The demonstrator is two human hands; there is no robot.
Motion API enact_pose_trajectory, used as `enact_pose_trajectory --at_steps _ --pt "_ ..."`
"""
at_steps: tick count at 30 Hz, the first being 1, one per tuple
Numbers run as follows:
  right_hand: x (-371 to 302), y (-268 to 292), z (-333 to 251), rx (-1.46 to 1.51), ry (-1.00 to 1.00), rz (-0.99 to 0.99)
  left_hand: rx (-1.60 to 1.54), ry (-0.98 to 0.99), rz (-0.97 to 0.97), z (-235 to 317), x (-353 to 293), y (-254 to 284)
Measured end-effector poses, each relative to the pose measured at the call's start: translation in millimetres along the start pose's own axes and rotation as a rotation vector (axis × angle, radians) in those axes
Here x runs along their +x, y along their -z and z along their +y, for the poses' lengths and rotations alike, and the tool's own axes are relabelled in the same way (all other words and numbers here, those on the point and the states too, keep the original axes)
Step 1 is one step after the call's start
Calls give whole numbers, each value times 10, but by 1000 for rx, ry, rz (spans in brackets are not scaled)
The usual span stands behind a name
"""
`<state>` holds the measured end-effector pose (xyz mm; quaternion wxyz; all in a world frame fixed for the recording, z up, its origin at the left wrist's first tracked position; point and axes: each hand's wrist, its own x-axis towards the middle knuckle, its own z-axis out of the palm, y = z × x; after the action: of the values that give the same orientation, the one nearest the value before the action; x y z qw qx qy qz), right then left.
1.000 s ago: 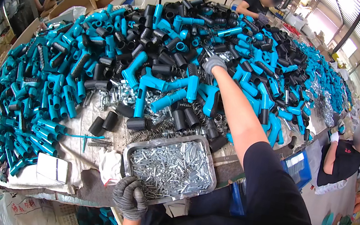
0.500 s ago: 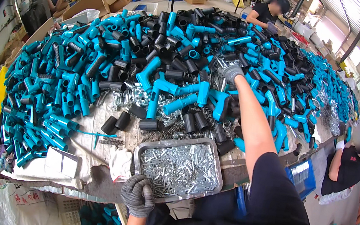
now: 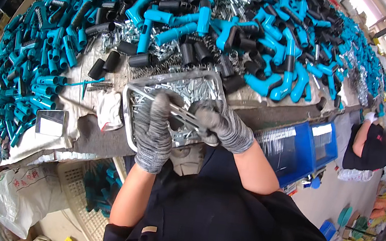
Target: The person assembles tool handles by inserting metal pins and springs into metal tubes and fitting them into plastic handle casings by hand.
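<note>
Both my hands wear grey knit gloves and meet above the near part of a metal tray (image 3: 128, 126) filled with small metal pins (image 3: 202, 90). Several thin, shiny metal rods (image 3: 183, 114) run between them. My left hand (image 3: 153, 129) is closed on the rods, its thumb side toward the right hand. My right hand (image 3: 226, 127) has its fingers curled round the rods' other end, partly blurred. Past the tray lie coil springs (image 3: 161, 66), black sleeves (image 3: 141, 60) and teal pistol-shaped housings (image 3: 205, 18).
A large heap of teal housings (image 3: 65, 48) and black parts covers the table. Blue bins (image 3: 292, 151) with thin rods stand at the right. A white cloth (image 3: 109, 111) and a phone-like slab (image 3: 51, 123) lie left of the tray. Another person (image 3: 379, 144) sits far right.
My right hand has come back from the heap to the tray, and my left hand has risen over it. Metal rods now show between the hands. The view has tilted downward.
</note>
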<state>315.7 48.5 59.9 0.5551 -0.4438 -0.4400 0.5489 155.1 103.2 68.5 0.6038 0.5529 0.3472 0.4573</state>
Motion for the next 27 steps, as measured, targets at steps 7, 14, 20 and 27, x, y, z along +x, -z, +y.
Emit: enact_pose_trajectory --at_steps 7,14,20,27 --pt "-146 -116 315 1312 -78 300 156 -125 69 8 -299 -101" --pt "-293 -255 153 1208 -61 313 241 -406 265 -16 -297 -201" --pt "-310 -272 298 1129 -274 245 606 -399 -65 146 -235 -192" --pt "-350 -261 335 1136 -337 25 368 -395 -55 251 -390 -101"
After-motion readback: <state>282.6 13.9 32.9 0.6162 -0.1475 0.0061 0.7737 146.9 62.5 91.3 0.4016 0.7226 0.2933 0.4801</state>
